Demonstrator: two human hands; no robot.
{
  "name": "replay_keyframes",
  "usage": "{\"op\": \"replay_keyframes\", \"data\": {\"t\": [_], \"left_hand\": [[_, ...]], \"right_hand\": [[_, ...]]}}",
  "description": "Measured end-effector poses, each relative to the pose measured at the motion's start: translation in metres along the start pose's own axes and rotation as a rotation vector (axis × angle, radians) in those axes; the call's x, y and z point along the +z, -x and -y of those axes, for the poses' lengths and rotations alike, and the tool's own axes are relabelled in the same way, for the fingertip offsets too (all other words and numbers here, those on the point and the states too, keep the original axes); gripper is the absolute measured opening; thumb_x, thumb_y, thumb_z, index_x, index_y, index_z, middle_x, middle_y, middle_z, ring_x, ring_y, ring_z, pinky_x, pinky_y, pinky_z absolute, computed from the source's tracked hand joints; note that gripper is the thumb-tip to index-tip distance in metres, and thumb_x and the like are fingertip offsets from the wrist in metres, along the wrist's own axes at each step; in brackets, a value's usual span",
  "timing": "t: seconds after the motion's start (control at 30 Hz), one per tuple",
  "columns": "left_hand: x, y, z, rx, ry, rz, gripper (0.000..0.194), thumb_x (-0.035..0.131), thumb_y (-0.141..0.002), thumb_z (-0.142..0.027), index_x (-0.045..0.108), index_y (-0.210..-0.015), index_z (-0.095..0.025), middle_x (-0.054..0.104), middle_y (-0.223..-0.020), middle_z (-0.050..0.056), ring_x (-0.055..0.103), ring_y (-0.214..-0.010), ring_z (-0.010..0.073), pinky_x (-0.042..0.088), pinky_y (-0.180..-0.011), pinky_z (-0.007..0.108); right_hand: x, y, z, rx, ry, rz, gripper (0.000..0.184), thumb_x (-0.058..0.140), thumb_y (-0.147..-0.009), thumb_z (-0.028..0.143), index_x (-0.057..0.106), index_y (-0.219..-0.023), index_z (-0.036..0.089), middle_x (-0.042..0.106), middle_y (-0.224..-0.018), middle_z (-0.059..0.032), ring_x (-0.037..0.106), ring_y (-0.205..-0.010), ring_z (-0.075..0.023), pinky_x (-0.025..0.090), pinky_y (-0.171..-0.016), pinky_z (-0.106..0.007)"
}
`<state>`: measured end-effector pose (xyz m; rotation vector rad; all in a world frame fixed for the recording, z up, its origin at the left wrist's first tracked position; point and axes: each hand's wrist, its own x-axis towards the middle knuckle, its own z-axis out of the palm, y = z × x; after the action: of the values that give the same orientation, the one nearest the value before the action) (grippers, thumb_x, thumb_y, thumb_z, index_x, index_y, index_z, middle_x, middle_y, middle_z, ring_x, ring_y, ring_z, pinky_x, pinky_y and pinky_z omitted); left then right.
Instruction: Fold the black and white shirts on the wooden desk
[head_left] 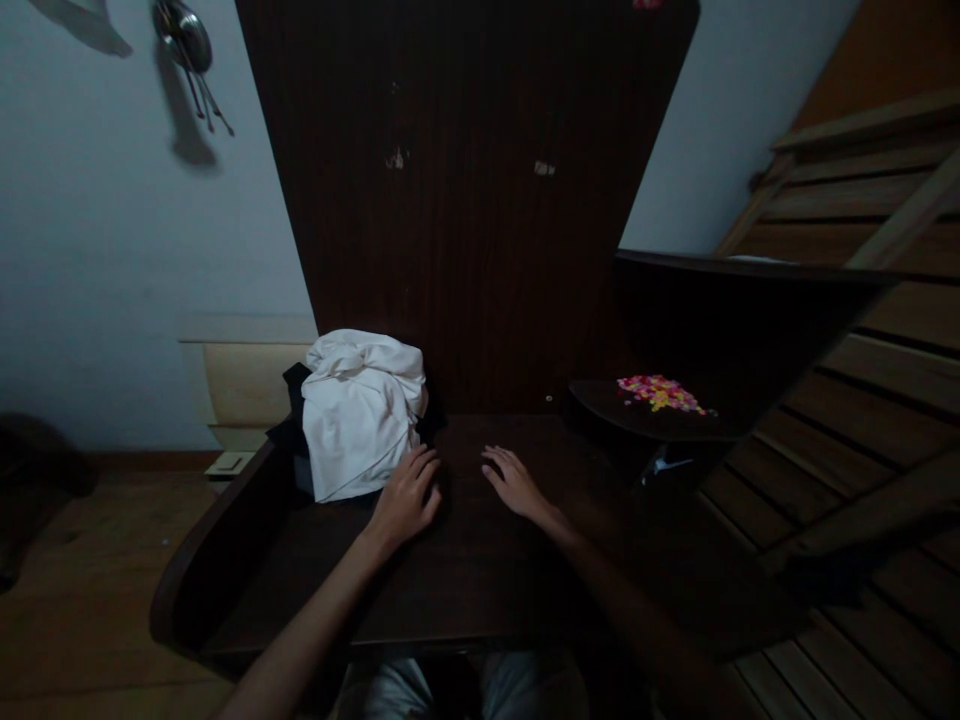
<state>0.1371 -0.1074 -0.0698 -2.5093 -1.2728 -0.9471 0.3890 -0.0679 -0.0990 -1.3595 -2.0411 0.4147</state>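
Over a dark desk, both grips released: left hand beside white cloth near the back left corner, right hand toward the back edge.

The left hand is just beside bunched white cloth on a dark desk; the right hand is nearer a shelf bearing colourful pieces.

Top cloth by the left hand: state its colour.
The cloth is plain white, showing best in the head view.
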Motion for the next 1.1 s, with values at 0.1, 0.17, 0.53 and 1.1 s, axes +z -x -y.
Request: {"op": "replay_keyframes", "data": {"t": [0.1,0.17,0.53,1.1], "left_hand": [[0.022,0.002,-0.005,-0.006,0.073,0.147,0.041,0.045,-0.093,-0.030,0.055,-0.131,-0.017,0.056,-0.138,0.012,0.046,-0.133,0.0254,0.043,-0.110,0.044],[0.035,0.004,-0.002,-0.026,0.085,0.244,0.046,0.043,-0.095,-0.038,0.053,-0.134,-0.015,0.052,-0.143,0.013,0.043,-0.136,0.0263,0.041,-0.110,0.044],[0.056,0.013,0.015,-0.022,0.110,0.419,0.059,0.035,-0.097,-0.052,0.037,-0.148,-0.022,0.037,-0.154,0.010,0.027,-0.145,0.0246,0.027,-0.117,0.048],[0.042,0.020,0.007,-0.038,0.098,0.455,0.059,0.033,-0.098,-0.052,0.037,-0.148,-0.021,0.038,-0.153,0.008,0.027,-0.145,0.0236,0.026,-0.118,0.048]], "right_hand": [[0.001,0.016,0.006,-0.035,0.106,0.050,0.045,0.043,-0.096,0.038,0.059,-0.131,0.016,0.050,-0.145,-0.0113,0.036,-0.140,-0.0248,0.029,-0.116,-0.045],[0.004,0.024,0.008,-0.062,0.150,0.076,0.047,0.042,-0.097,0.040,0.055,-0.136,0.018,0.045,-0.149,-0.0097,0.032,-0.143,-0.0246,0.028,-0.117,-0.046],[0.018,0.039,0.004,-0.113,0.299,0.167,0.050,0.044,-0.096,0.038,0.048,-0.143,0.021,0.037,-0.153,-0.0089,0.029,-0.144,-0.0276,0.025,-0.118,-0.050],[0.017,0.039,0.003,-0.096,0.273,0.194,0.049,0.042,-0.097,0.038,0.047,-0.143,0.021,0.037,-0.153,-0.0086,0.028,-0.145,-0.0265,0.024,-0.118,-0.051]]}}
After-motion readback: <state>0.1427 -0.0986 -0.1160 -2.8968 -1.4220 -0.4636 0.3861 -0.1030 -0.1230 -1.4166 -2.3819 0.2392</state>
